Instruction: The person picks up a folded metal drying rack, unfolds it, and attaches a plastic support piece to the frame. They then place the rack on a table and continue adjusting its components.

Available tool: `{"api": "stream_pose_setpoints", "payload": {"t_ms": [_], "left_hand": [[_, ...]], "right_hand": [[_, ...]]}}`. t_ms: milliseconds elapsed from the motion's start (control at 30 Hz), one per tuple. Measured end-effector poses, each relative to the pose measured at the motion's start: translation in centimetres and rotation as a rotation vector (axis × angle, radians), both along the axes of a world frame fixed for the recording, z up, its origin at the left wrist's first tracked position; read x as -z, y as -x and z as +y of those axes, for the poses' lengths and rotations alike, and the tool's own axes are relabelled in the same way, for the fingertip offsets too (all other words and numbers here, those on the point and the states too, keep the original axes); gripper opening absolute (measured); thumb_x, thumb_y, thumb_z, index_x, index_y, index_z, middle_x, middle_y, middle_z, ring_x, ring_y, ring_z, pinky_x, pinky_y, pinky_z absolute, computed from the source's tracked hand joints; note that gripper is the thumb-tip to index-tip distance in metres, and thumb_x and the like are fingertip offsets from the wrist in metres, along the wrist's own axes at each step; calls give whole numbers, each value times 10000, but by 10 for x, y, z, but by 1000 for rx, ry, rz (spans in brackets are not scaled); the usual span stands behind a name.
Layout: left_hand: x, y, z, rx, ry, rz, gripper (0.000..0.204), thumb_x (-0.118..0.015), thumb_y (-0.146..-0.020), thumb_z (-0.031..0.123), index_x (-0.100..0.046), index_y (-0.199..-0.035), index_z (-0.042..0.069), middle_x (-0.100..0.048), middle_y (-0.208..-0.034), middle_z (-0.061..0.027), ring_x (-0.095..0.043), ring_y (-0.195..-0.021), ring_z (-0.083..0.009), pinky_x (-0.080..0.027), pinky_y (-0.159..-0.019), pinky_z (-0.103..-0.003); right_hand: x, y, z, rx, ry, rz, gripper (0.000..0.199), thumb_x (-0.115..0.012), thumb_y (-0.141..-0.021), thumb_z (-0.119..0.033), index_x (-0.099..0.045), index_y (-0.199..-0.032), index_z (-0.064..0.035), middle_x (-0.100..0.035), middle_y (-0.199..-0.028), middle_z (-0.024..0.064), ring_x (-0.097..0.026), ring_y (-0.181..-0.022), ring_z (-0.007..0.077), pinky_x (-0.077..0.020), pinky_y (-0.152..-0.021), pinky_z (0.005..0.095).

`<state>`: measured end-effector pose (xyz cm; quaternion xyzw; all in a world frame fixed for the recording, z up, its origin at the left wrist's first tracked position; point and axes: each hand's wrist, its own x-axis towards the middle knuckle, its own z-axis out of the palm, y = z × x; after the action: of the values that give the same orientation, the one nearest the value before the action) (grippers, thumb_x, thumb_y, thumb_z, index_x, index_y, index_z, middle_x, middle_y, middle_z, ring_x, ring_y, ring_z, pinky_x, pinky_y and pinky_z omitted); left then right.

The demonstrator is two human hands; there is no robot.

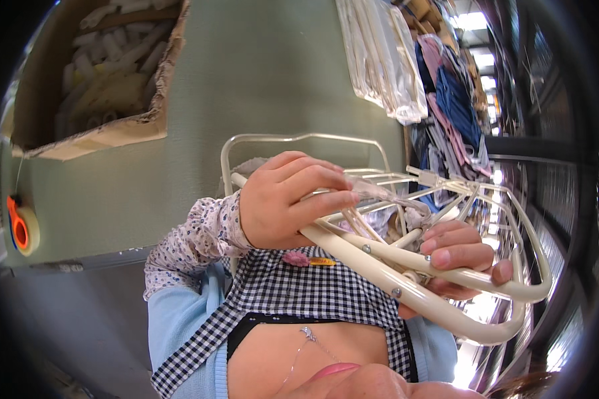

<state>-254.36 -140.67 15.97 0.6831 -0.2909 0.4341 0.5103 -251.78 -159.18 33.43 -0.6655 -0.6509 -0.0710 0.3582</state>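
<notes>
Evidently, our right grip (pixel 459 256) is clamped on a cream, glossy folding rack of bent tubes and thin rods (pixel 379 280), with fingers curled round the tubing toward its right end. Our left grip (pixel 293 194) bends over the rack's left part, its fingertips at a crumpled strip of clear plastic film (pixel 379 191); we cannot tell whether they pinch it. The rack is in front of our chest, slanting past our black-and-white checked apron (pixel 279 289), and 3 round silver rivets (pixel 366 249) show on it. Beyond it we have a dull green tabletop (pixel 266 73), with an open brown cardboard box (pixel 123 136) of short whitish tubes (pixel 113 46) at the far left. Nearer us, by the left edge, sits an orange tape dispenser (pixel 16 216). Flat pale packets in clear wrapping (pixel 379 53) lie at the far right, beside heaped blue, pink and grey cloth (pixel 456 100).
</notes>
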Motion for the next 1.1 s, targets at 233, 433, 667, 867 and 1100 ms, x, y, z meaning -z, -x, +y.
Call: {"api": "stream_pose_setpoints", "payload": {"t_ms": [233, 433, 667, 867, 1100], "left_hand": [[22, 1, -4, 216, 74, 170, 764, -826, -589, 229, -521, -1252, 2, -538, -1253, -195, -587, -1086, -324, -491, -910, -375], [51, 7, 0, 374, 100, 388, 835, -806, -571, 110, -453, -1318, -8, -553, -1225, -197, -613, -996, -289, -522, -850, -353], [58, -2, -3, -76, 42, 365, 723, -780, -636, 170, -475, -1277, 29, -537, -1237, -143, -539, -1088, -329, -455, -943, -404], [90, 23, -32, 180, 865, 803, 620, -671, -852, 243, -390, -1366, 40, -496, -1294, -136, -505, -1167, -280, -443, -958, -428], [86, 65, -21, 1272, 1449, 701, 820, -225, -926, 666, -417, -1326, -23, -545, -1241, -165, -537, -1139, -276, -449, -962, -379]], "right_hand": [[21, 32, 2, 181, -95, -110, 719, -721, -818, -244, -267, -1368, -154, -658, -868, 82, -620, -634, 191, -530, -566, 290], [52, 40, -1, 165, -57, -87, 983, -773, -732, -247, -126, -1472, -207, -648, -939, 152, -626, -613, 241, -521, -425, 299], [91, 26, -1, 176, -142, -235, 937, -824, -665, -238, -228, -1383, -153, -642, -965, 168, -635, -622, 254, -503, -422, 293], [117, -2, 16, 235, -144, -338, 657, -844, -649, -281, -466, -1115, -15, -647, -923, 144, -665, -681, 267, -551, -544, 308], [173, 14, 55, 446, -93, -162, 436, -745, -737, -359, -563, -1041, -104, -624, -949, 64, -654, -807, 237, -538, -679, 352]]}}
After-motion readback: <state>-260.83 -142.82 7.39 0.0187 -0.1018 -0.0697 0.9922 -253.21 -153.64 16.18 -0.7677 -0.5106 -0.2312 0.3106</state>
